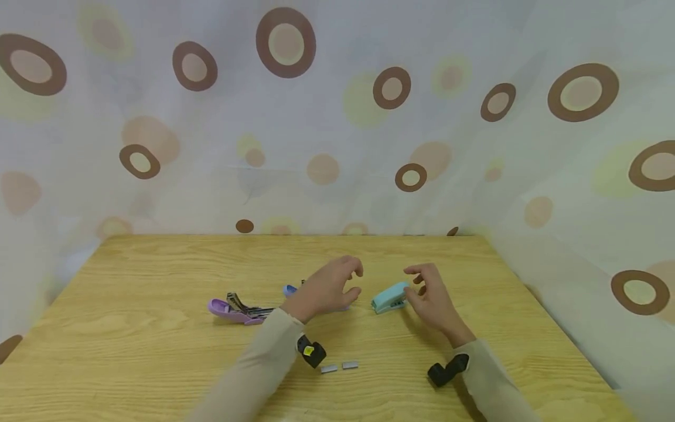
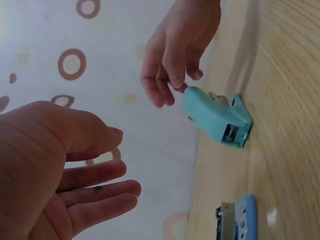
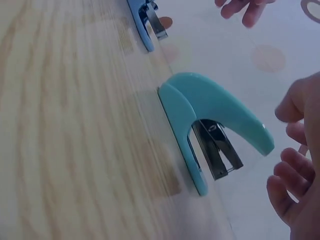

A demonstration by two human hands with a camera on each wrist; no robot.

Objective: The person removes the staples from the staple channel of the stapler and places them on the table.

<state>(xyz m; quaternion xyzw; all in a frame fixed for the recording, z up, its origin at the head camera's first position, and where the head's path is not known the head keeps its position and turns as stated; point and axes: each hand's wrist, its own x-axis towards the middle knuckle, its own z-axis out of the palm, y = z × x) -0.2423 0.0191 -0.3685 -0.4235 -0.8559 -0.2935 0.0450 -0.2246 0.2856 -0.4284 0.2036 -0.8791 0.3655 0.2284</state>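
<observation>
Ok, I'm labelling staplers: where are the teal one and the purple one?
Teal stapler (image 3: 214,101), right wrist view, on its upper handle.
Purple stapler (image 1: 236,316), head view, on its purple shell.
</observation>
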